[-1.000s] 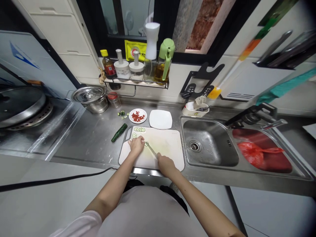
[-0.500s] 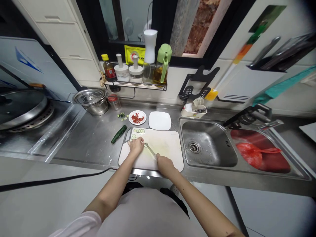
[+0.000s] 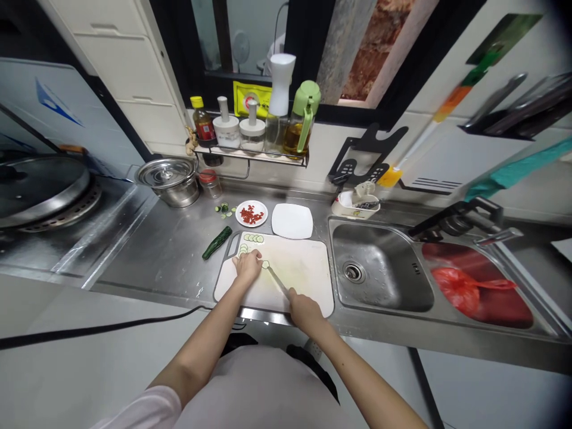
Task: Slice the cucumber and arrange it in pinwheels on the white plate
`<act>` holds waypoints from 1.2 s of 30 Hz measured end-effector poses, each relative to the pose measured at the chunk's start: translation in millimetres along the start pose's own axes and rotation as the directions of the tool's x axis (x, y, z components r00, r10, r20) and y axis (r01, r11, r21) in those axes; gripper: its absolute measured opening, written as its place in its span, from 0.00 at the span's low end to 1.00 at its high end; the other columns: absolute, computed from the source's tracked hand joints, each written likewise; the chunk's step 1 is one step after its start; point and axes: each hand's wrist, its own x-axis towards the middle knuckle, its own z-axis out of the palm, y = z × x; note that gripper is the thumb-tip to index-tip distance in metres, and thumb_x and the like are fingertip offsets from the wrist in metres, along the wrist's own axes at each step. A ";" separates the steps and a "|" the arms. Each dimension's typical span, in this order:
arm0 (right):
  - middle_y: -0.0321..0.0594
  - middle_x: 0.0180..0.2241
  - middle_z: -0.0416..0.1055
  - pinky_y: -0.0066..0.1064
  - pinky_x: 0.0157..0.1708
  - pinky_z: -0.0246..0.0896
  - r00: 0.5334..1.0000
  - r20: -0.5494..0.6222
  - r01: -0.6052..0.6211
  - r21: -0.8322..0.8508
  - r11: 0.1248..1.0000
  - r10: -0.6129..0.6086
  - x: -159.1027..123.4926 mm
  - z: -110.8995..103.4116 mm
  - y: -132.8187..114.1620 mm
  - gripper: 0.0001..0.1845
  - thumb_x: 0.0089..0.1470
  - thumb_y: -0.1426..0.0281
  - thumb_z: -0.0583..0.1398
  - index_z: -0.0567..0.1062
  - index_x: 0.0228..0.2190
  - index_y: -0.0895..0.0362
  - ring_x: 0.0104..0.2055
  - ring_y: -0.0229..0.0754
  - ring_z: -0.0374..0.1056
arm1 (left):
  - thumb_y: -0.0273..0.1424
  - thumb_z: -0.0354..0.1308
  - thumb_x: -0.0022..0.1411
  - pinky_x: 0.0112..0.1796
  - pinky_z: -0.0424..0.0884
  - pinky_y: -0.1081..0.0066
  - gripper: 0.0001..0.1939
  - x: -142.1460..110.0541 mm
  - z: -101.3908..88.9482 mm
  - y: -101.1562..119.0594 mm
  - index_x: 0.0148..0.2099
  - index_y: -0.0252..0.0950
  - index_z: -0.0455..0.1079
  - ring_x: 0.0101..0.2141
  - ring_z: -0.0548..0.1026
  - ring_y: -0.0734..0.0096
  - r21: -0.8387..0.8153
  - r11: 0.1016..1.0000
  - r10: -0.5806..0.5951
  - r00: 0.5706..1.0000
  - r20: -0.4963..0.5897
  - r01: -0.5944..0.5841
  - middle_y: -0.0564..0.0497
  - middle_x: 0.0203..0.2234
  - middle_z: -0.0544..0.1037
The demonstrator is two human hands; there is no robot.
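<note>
My left hand (image 3: 248, 266) rests on the white cutting board (image 3: 304, 268), curled over a piece of cucumber that it mostly hides. My right hand (image 3: 304, 308) grips a knife (image 3: 277, 278) whose blade points up-left toward the left hand's fingertips, with a cut slice (image 3: 265, 264) at its tip. A row of cucumber slices (image 3: 252, 238) lies at the board's far left corner. Another piece of cucumber (image 3: 217, 242), dark green, lies on the steel counter just left of the board.
Behind the board stand a small plate of chopped red chilli (image 3: 251, 213) and a bare white square plate (image 3: 292, 221). A lidded steel pot (image 3: 168, 180) sits at the left, a condiment rack (image 3: 250, 156) behind. The sink (image 3: 379, 268) lies right, with a red bag (image 3: 465, 286) beyond.
The view has shifted slightly. My right hand and the knife have drawn back a little toward me, and a cut slice lies by the blade tip. My left hand stays on the cucumber.
</note>
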 end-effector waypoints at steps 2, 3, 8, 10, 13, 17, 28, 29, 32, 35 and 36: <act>0.53 0.40 0.75 0.34 0.37 0.60 1.000 0.003 0.004 -0.003 1.000 -0.004 1.8 0.0 -0.6 0.18 0.59 0.79 0.48 0.64 0.50 0.60 0.45 0.50 0.73 | 0.33 0.54 0.61 0.46 0.54 0.59 0.08 -0.5 -0.7 0.1 0.42 0.44 0.70 0.47 0.70 0.56 -0.008 1.000 -0.003 1.000 0.004 0.003 0.51 0.35 0.80; 0.53 0.40 0.75 0.33 0.37 0.60 1.000 0.004 0.007 -0.005 1.000 -0.007 2.8 0.1 -0.9 0.17 0.59 0.78 0.49 0.63 0.50 0.60 0.45 0.50 0.73 | 0.34 0.54 0.61 0.46 0.54 0.58 0.08 -0.6 -0.9 0.1 0.42 0.44 0.70 0.47 0.70 0.56 -0.012 1.000 -0.006 1.000 0.007 0.006 0.51 0.35 0.80; 0.53 0.40 0.75 0.33 0.37 0.61 1.000 -0.019 0.014 -0.005 1.000 -0.014 8.2 0.4 -2.5 0.17 0.59 0.78 0.48 0.64 0.49 0.60 0.45 0.49 0.73 | 0.33 0.54 0.60 0.46 0.53 0.59 0.08 -0.3 -0.6 -0.4 0.42 0.44 0.70 0.48 0.70 0.56 -0.024 1.000 -0.014 1.000 0.015 0.014 0.51 0.35 0.80; 0.53 0.40 0.75 0.33 0.37 0.61 0.999 -0.025 0.019 -0.008 1.000 -0.019 9.7 -0.6 -3.5 0.17 0.59 0.79 0.47 0.64 0.49 0.61 0.45 0.49 0.73 | 0.33 0.54 0.60 0.46 0.53 0.59 0.08 0.2 0.1 -0.8 0.43 0.44 0.70 0.48 0.70 0.57 -0.027 1.000 -0.013 1.000 0.017 0.013 0.51 0.35 0.80; 0.53 0.41 0.75 0.34 0.37 0.61 1.000 -0.017 0.020 -0.017 1.000 -0.020 10.7 -4.2 -5.8 0.18 0.59 0.80 0.46 0.64 0.49 0.61 0.45 0.50 0.73 | 0.33 0.54 0.60 0.46 0.53 0.59 0.08 1.2 0.9 -1.4 0.43 0.44 0.70 0.48 0.70 0.56 -0.020 1.000 -0.008 1.000 0.019 0.009 0.50 0.35 0.80; 0.54 0.41 0.75 0.35 0.38 0.62 1.000 -0.016 0.025 -0.027 0.999 -0.026 10.5 -10.0 -9.9 0.18 0.59 0.81 0.46 0.63 0.49 0.61 0.46 0.50 0.73 | 0.34 0.54 0.61 0.46 0.53 0.59 0.08 1.9 1.4 -1.6 0.43 0.44 0.70 0.48 0.70 0.57 -0.008 1.000 -0.011 1.000 0.019 0.011 0.50 0.36 0.80; 0.55 0.41 0.74 0.35 0.40 0.63 0.999 -0.023 0.031 0.015 0.999 -0.030 12.7 -11.4 -12.0 0.18 0.59 0.80 0.47 0.63 0.50 0.62 0.46 0.49 0.72 | 0.35 0.55 0.61 0.47 0.52 0.59 0.08 2.1 0.9 -0.4 0.43 0.45 0.70 0.49 0.70 0.57 0.021 1.000 -0.018 0.999 0.030 0.018 0.50 0.36 0.80; 0.55 0.41 0.74 0.35 0.40 0.63 0.999 -0.025 0.030 0.019 0.999 -0.030 12.7 -11.0 -11.7 0.18 0.59 0.80 0.47 0.63 0.50 0.62 0.46 0.49 0.72 | 0.35 0.55 0.61 0.47 0.52 0.59 0.08 2.0 0.6 -0.1 0.43 0.45 0.70 0.49 0.70 0.57 0.024 1.000 -0.019 0.999 0.030 0.019 0.50 0.36 0.80; 0.55 0.41 0.74 0.35 0.40 0.63 0.999 -0.030 0.032 0.017 0.999 -0.031 11.5 -9.4 -10.1 0.18 0.59 0.80 0.47 0.63 0.50 0.62 0.46 0.48 0.72 | 0.35 0.54 0.61 0.47 0.52 0.59 0.08 1.4 -0.2 0.9 0.43 0.45 0.70 0.49 0.70 0.56 0.028 0.999 -0.021 0.999 0.025 0.020 0.50 0.36 0.80; 0.54 0.41 0.74 0.35 0.39 0.62 0.999 -0.029 0.039 0.009 0.999 -0.039 8.6 -6.5 -6.8 0.18 0.58 0.80 0.47 0.63 0.49 0.62 0.45 0.49 0.72 | 0.34 0.54 0.61 0.48 0.53 0.58 0.09 0.3 -0.7 1.8 0.43 0.44 0.71 0.48 0.70 0.56 0.025 1.000 -0.018 1.000 0.019 0.017 0.50 0.36 0.80; 0.54 0.40 0.74 0.35 0.39 0.62 0.999 -0.028 0.038 0.008 0.999 -0.037 7.6 -5.2 -5.3 0.18 0.58 0.80 0.47 0.63 0.49 0.62 0.45 0.50 0.72 | 0.34 0.54 0.60 0.47 0.53 0.58 0.09 -0.1 -0.8 2.0 0.43 0.44 0.71 0.48 0.70 0.56 0.024 1.000 -0.015 1.000 0.017 0.015 0.50 0.36 0.80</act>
